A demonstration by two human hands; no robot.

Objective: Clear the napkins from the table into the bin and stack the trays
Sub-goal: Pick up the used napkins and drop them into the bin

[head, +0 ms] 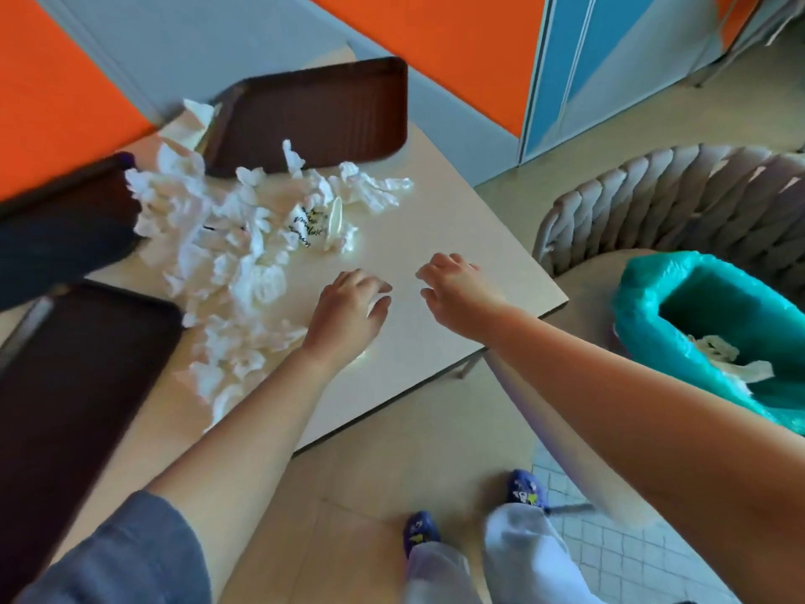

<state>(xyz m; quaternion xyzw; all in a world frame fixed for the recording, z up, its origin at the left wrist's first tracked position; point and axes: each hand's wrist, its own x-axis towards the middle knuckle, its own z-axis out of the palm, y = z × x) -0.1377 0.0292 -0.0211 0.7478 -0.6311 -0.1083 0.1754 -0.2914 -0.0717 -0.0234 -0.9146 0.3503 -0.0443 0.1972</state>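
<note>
A heap of crumpled white napkins (231, 255) covers the middle and left of the beige table (457, 237). Three dark brown trays lie around it: one at the back (318, 111), one at the far left (65, 220), one at the near left (74, 377). My left hand (348, 311) hovers over bare tabletop just right of the heap, fingers apart and empty. My right hand (453, 285) is beside it, close to the table's right edge, fingers curled loosely, holding nothing. The bin (653, 294) with a teal liner stands on the floor at the right with a few napkins inside.
A grey padded chair (679, 198) stands behind the bin, close to the table's right corner. Orange and grey wall panels run behind the table. My feet in blue shoes (522, 490) are on the floor below the table's near edge.
</note>
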